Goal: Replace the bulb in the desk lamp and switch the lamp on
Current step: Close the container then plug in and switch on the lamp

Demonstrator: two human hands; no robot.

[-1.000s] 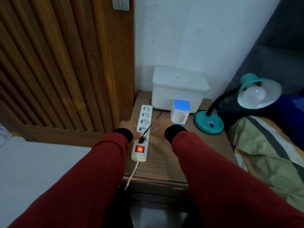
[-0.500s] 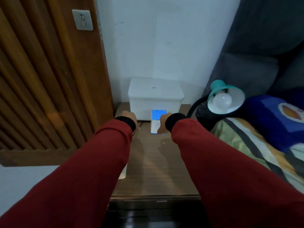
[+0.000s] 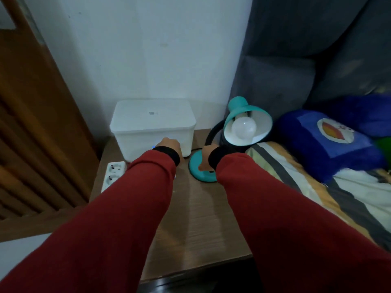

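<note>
The teal desk lamp (image 3: 239,111) stands at the back right of the wooden bedside table (image 3: 203,225). Its shade faces me with a white bulb (image 3: 243,127) screwed in and unlit. My right hand (image 3: 205,156) reaches down onto the lamp's round teal base (image 3: 195,169), fingertips touching it close to the black neck. My left hand (image 3: 170,144) hovers in front of the white box, knuckles towards me and its fingers hidden. Only blue slivers of the bulb box (image 3: 153,147) show beside my left wrist; the sleeve covers the rest.
A white lidded box (image 3: 152,121) sits against the wall behind my hands. A white power strip (image 3: 112,176) lies along the table's left edge, beside a slatted wooden door (image 3: 31,144). A bed with a striped blanket (image 3: 328,197) and a blue pillow (image 3: 325,142) borders the right.
My view has swung right and nearer. My right hand left the bulb box and went onto the lamp base. My left hand moved from the power strip to in front of the white box.
</note>
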